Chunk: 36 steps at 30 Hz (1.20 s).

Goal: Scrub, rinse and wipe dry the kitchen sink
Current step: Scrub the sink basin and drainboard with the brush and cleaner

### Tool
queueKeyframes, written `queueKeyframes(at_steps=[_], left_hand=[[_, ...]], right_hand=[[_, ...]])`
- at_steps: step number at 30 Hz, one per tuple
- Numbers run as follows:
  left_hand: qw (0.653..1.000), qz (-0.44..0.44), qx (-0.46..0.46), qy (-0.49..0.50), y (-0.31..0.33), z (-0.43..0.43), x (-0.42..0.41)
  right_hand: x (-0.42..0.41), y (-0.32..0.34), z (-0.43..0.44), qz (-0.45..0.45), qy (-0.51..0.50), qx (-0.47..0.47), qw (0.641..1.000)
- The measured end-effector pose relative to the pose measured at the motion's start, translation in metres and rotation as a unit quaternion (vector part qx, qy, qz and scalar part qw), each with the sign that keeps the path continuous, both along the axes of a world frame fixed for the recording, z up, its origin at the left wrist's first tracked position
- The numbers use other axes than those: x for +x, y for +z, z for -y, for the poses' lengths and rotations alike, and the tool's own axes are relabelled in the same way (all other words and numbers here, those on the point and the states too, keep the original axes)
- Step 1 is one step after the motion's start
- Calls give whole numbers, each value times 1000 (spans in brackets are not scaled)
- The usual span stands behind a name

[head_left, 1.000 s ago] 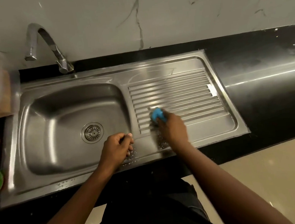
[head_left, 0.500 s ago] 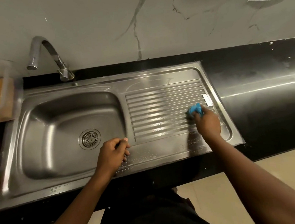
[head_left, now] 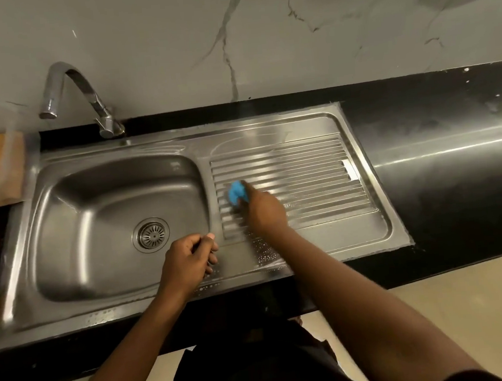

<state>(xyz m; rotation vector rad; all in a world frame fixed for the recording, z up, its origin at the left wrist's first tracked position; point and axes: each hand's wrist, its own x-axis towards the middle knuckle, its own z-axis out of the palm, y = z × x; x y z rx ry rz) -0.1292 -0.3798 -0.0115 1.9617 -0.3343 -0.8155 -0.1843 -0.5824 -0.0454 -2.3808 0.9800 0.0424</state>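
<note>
Grooves of ribbed stainless-steel sink drainboard [head_left: 305, 167] stretch frame-right from small blue scrubber [head_left: 236, 191] gripped by right hand [head_left: 265, 215]; curled left hand [head_left: 189, 261] holds nothing.

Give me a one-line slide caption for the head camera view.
Right hand presses a blue scrubber on the ribbed drainboard; left hand rests on the sink rim.

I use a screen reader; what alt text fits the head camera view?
A person's right hand presses a blue scrubber onto the ribbed drainboard of a steel sink, while the left hand rests curled on the sink's front rim. No water runs from the faucet at the back left.
</note>
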Motion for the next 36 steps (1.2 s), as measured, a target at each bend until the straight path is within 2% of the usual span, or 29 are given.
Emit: queueKeyframes(at_steps=[4,7,11,15,19,22,27,30,32,36], left_hand=[[1000,-9,8,7,-5,-3,-3],[1000,-15,10,9,-6,-1,-2],[1000,-10,2,9,-1,4,2],[1000,0,7,11,1,11,6],[1000,16,17,-2,2,18,4],[1000,6,4,7,1,20,6],[1000,-4,7,-7,-3,21,5],[1000,-2,8,-9,-2,23,5],[1000,-4,4,-5,0,23,5],[1000,4,9,-4,3,23,5]], right_hand=[[-68,0,93,16,-185,-19,982],[-79,5,112,30,-243,-11,970],[-30,-3,59,41,-207,27,977],[25,-11,-20,57,-69,74,993],[45,-4,-35,35,8,46,998],[16,-6,12,40,-38,57,997],[-66,-2,105,56,-203,25,977],[-75,-3,120,71,-254,39,964],[-57,-2,98,72,-246,47,965],[-1,-2,17,79,-135,91,984]])
